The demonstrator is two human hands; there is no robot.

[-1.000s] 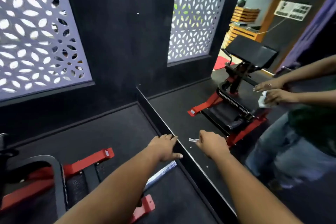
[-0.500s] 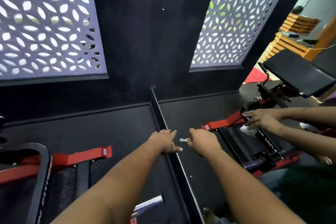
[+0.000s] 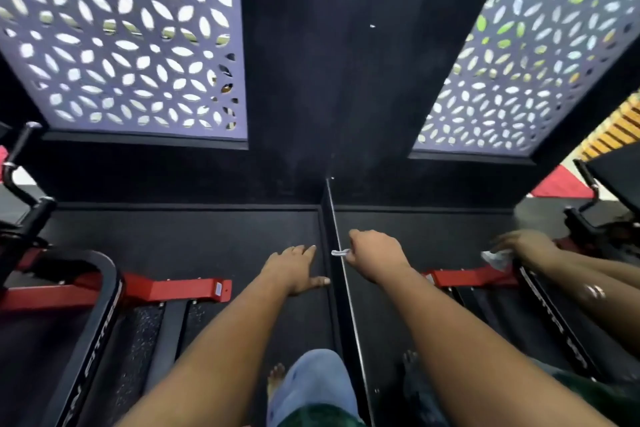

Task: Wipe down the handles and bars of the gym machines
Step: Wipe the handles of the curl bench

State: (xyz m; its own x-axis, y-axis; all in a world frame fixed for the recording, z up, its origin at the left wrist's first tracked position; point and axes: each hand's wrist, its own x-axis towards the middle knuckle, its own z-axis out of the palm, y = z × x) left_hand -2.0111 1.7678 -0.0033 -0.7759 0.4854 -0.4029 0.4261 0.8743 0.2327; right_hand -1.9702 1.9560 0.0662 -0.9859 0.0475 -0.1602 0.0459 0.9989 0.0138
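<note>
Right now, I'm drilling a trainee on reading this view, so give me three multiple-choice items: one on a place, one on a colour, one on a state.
1. Where is the red frame foot nearest the left hand?
A. To its left
B. To its right
C. Up on the wall

2. What colour is the small piece that the right hand pinches?
A. Red
B. White
C. Green

3. How is the left hand?
A. A fist
B. Gripping a handle
C. Fingers straight, holding nothing

Key: 1 A, the red frame foot lies left of the left hand; 2 B, the small piece at the right hand shows white; 3 C, its fingers lie straight.
</note>
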